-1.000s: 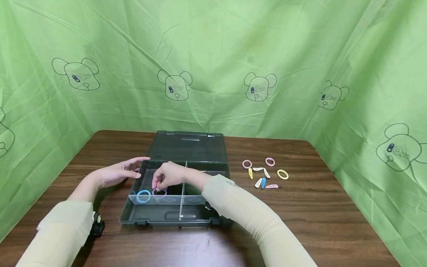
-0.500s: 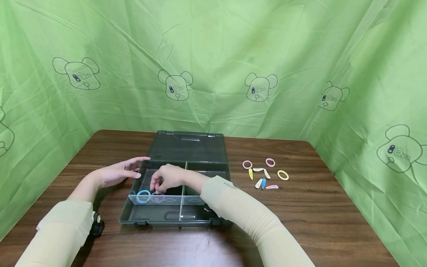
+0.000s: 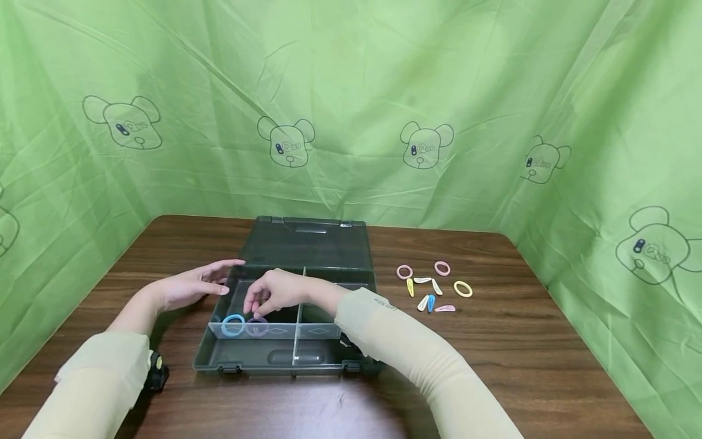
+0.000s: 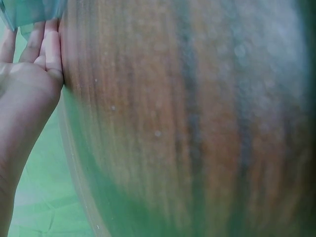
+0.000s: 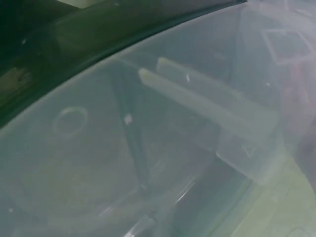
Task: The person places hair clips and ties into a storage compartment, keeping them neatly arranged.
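Note:
A dark translucent organizer box [image 3: 219,360] lies unlatched on the table with its lid laid back. My right hand [image 3: 282,289] reaches into its left rear compartment, thumb and fingers curled at the upper edge of a purple hair tie [image 3: 257,335]. That hair tie shows through a clear divider [image 3: 280,331], beside a blue hair tie [image 3: 233,333]. My left hand [image 3: 189,288] rests at the box's left side with fingers extended; the left wrist view shows this hand [image 4: 34,74] against the box's edge. The right wrist view is hazy, and the right fingers are not discernible there.
Right of the box lie two pink hair ties [image 3: 404,277], a yellow hair tie [image 3: 463,295] and several snap clips [image 3: 431,303] in yellow, white, blue and pink. The open lid [image 3: 307,247] lies behind the box. A green cloth [image 3: 356,73] surrounds the wooden table [image 3: 493,347].
The right hand has lowered the purple hair tie behind the clear divider and shifted slightly left. The left hand keeps its place at the box's side.

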Action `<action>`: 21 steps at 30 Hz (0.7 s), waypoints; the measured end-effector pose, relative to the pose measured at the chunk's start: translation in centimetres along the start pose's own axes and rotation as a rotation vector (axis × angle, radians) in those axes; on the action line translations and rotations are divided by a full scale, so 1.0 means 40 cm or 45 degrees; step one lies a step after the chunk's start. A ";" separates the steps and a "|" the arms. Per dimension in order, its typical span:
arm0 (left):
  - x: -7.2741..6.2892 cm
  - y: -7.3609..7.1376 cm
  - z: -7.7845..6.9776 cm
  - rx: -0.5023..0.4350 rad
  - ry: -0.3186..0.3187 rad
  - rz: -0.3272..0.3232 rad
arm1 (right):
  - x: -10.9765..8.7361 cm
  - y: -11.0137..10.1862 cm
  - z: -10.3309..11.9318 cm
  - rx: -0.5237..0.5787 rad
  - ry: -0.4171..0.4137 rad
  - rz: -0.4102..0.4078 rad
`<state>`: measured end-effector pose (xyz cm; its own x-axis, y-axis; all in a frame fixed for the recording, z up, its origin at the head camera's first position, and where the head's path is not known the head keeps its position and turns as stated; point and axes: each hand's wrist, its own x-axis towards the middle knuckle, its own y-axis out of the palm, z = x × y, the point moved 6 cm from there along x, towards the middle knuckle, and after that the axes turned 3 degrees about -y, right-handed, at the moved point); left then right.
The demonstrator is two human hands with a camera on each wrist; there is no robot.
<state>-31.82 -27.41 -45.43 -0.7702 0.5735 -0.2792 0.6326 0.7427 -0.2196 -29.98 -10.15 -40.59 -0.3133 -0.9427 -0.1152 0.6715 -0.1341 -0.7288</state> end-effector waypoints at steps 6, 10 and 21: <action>0.004 -0.004 0.003 -0.002 0.001 0.001 | -0.016 -0.013 0.011 0.011 -0.012 0.016; 0.005 -0.006 0.005 -0.004 0.001 -0.001 | -0.031 -0.025 0.020 -0.036 -0.036 0.013; 0.004 -0.004 0.004 0.014 -0.010 -0.008 | -0.086 -0.070 0.046 -0.111 -0.123 0.027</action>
<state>-32.03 -27.46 -45.60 -0.7736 0.5659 -0.2853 0.6286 0.7423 -0.2320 -29.55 -7.11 -36.91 -0.2311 -0.9705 -0.0687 0.6152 -0.0911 -0.7831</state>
